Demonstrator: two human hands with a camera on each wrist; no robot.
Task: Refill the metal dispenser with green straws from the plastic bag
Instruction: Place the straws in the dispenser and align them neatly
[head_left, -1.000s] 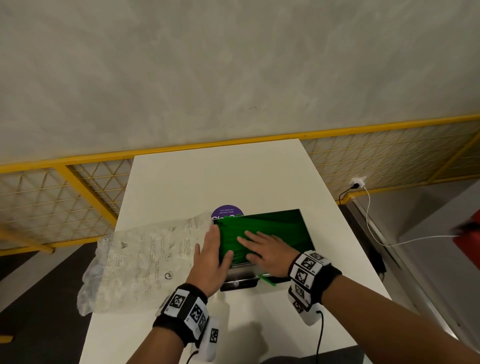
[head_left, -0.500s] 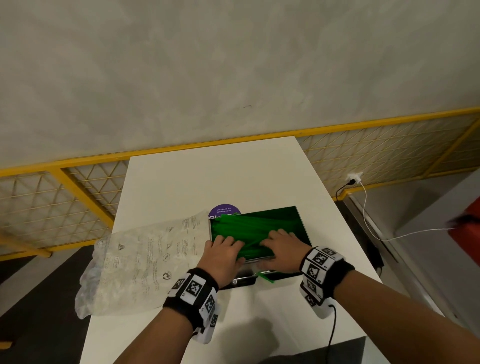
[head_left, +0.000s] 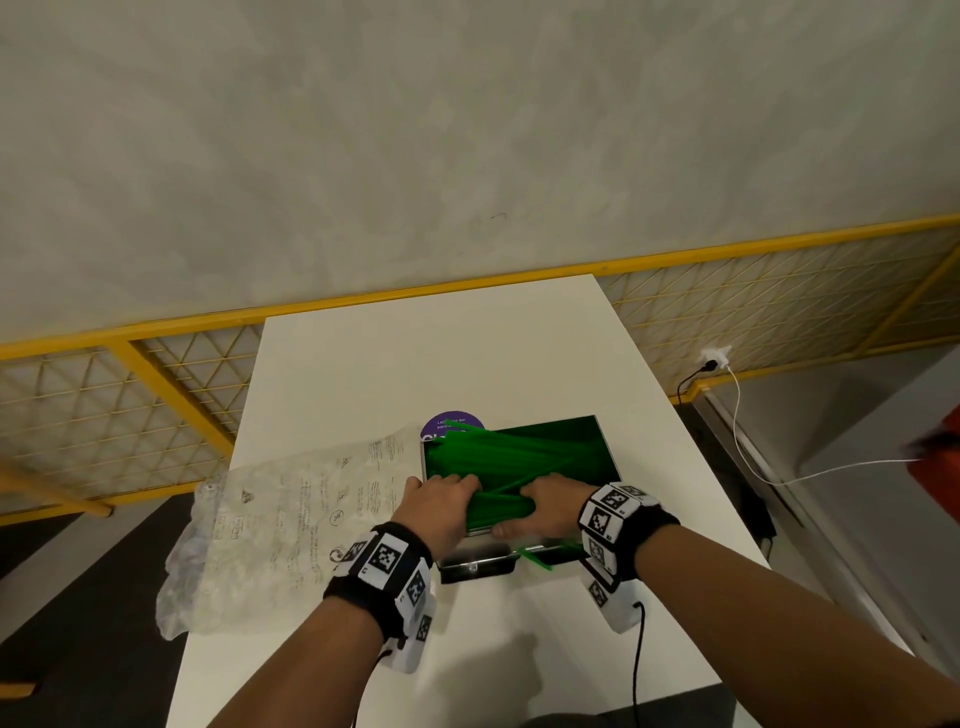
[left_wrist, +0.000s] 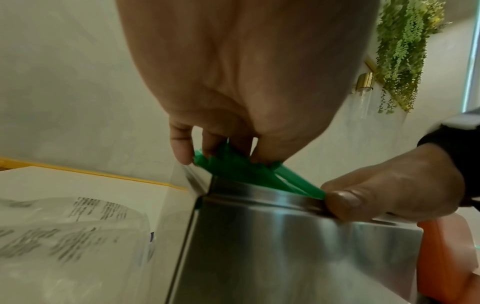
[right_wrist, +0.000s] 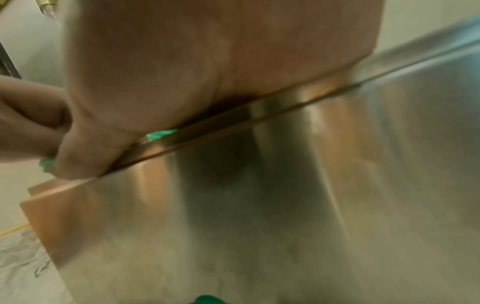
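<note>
Left hand and right hand are curling fingers around thin green plastic straws, gathering them level inside the rectangular stainless-steel dispenser

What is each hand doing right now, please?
Left hand: grips green straws at the metal dispenser rim.
Right hand: holds the same straws.

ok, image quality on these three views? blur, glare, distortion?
Head view: sharp, wide-angle bowing along the yellow railing. Left wrist: plastic bag print smeared, green straws fairly clear. Right wrist: soft throughout, streaky reflections on the metal dispenser.
</note>
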